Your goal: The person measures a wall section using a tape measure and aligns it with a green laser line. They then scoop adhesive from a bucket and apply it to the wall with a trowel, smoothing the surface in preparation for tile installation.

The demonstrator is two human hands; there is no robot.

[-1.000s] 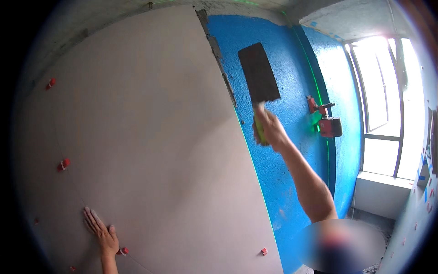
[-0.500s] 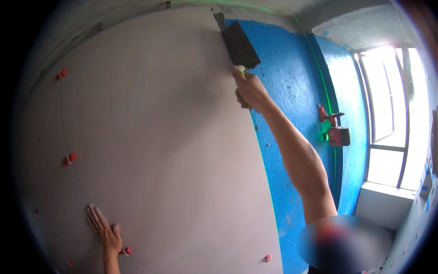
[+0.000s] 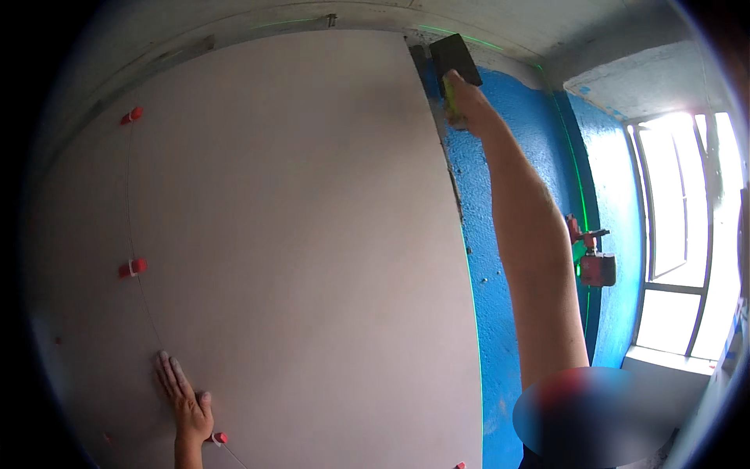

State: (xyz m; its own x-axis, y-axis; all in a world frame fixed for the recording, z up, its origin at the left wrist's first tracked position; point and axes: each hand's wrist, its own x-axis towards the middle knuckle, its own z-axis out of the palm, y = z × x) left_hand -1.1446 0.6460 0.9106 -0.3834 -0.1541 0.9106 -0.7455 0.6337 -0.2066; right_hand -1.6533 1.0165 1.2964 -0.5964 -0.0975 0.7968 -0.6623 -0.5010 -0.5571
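Note:
A large pinkish-beige wall tile [image 3: 312,234] fills the left and middle of the view. Flat against its lower left part lies my left hand [image 3: 191,410], fingers stretched out and holding nothing, just above a red tile-levelling clip [image 3: 220,438]. At the top right, my right hand [image 3: 467,103] grips the yellow-green handle of a trowel [image 3: 455,59]. The trowel's dark rectangular blade points upward beside the tile's upper right corner, in front of the blue wall's top edge. Whether the blade touches anything cannot be told.
More red clips [image 3: 134,267] sit along the thin tile joint at left. A textured blue wall [image 3: 500,195] adjoins the tile's right edge. On it a red laser level [image 3: 598,270] casts green lines. Farther right is a bright window [image 3: 672,227]. A concrete ceiling [image 3: 500,19] spans above.
My right hand and the trowel have moved up and to the right, uncovering the tile's upper right edge. My left hand remains flat on the tile. The view has shifted slightly.

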